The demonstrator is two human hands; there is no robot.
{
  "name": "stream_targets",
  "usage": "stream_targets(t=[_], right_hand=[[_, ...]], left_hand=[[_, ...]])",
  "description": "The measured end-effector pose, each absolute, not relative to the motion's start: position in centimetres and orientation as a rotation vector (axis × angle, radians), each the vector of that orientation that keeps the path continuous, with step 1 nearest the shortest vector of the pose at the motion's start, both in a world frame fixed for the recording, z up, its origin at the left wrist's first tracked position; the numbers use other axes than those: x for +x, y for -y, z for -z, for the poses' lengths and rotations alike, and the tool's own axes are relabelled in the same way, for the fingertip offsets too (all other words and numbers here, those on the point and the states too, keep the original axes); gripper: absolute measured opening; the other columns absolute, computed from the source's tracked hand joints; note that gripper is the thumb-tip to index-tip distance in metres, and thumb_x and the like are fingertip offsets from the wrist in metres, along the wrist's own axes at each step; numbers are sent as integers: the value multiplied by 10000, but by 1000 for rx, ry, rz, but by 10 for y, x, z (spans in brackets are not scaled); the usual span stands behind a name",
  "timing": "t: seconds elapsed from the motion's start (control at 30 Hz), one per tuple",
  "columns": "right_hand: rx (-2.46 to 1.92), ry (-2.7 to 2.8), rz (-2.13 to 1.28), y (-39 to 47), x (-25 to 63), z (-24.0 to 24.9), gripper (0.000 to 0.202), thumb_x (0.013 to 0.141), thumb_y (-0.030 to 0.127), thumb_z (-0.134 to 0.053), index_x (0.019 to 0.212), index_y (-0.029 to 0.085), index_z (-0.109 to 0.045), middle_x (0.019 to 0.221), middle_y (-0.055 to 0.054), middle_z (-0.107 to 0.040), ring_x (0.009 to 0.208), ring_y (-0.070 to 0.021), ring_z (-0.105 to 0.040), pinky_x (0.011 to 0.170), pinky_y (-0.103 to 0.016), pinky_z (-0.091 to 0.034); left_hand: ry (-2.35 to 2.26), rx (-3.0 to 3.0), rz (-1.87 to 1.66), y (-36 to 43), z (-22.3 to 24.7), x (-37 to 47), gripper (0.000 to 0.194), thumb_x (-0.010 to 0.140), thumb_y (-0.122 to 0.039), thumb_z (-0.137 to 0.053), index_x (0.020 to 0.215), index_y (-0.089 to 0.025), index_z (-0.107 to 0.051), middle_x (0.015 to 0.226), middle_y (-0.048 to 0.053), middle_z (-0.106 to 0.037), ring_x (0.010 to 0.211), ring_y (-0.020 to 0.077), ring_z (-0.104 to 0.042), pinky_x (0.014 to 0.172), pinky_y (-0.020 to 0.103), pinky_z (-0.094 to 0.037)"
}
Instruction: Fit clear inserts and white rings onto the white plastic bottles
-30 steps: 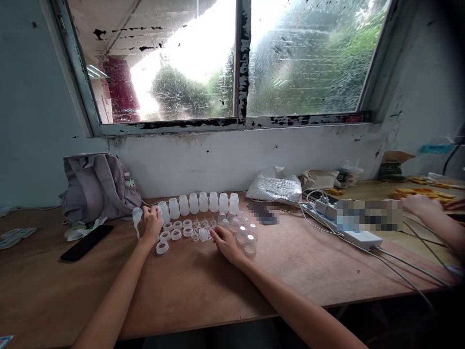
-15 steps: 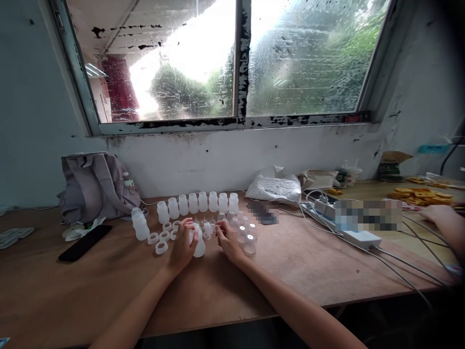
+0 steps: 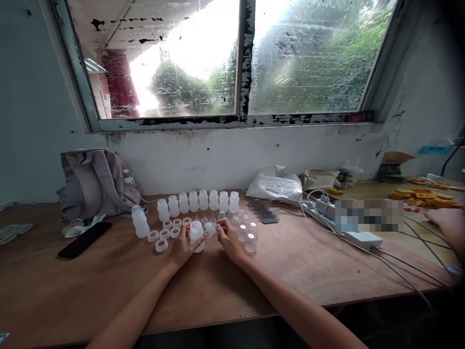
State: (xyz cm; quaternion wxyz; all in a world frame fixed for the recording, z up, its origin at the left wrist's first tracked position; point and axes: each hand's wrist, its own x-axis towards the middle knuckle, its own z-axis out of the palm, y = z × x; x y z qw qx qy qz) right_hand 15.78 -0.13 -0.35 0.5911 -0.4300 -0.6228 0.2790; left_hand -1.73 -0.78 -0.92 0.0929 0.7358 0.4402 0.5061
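Nearest, forearms: both reach forward across the wooden table [image 3: 218, 295] and meet at its middle.
Left hand: the left hand [image 3: 180, 248] is curled around a small white bottle [image 3: 196, 234] that stands upright on the table, thumb and fingers closed on its sides.
Right hand: the right hand [image 3: 229, 238] pinches a small clear teat [image 3: 209, 229] just beside the bottle's open mouth; whether the piece already touches the neck I cannot tell.
Progress: judging by the layout, one capped bottle [image 3: 140, 222] stands apart at the left, seemingly finished; the held bottle has no top on yet.
Left to do: a row of bottles [image 3: 199, 200] stands open at the back, with loose white rings [image 3: 165, 232] and clear caps [image 3: 247, 235] in front of it, so most of the assembly looks undone.
Farther off: a black phone [image 3: 85, 239] and a grey bag [image 3: 97, 183] lie at the left; another person's hand [image 3: 448, 224] rests at the far right edge.
Change: half a second ago the left hand covered the bottle from above; now it has slid lower, so the neck shows, and the right hand has brought the teat closer.
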Motion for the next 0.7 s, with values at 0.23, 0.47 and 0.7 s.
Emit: stream_targets(t=[0.23, 0.47, 0.7], right_hand=[[-991, 1443, -637, 0, 158, 5, 100, 810, 283, -407, 820, 199, -461, 602, 32, -485, 478, -103, -479, 463, -221, -373], [-969, 1539, -615, 4, 156, 5, 87, 791, 257, -425, 818, 199, -484, 561, 34, -485, 485, -110, -481, 477, -223, -389], [-999, 1574, -585, 5, 155, 4, 96, 790, 267, -422, 800, 199, -489, 634, 12, -536, 482, -104, -490, 468, -222, -398]], left_hand=[[-1436, 2629, -1473, 10, 3, -27, 377, 735, -281, -565, 1099, -239, -474, 1046, 56, -533, 979, 215, -496, 852, 360, -389], [-1595, 2794, -1347, 5, 8, -31, 392, 731, -264, -576, 1118, -252, -512, 1014, 62, -552, 933, 227, -496, 847, 372, -357], [-1625, 2830, -1269, 6, 7, -30, 414, 699, -204, -590, 1105, -256, -529, 989, 45, -572, 929, 222, -498, 860, 366, -335]])
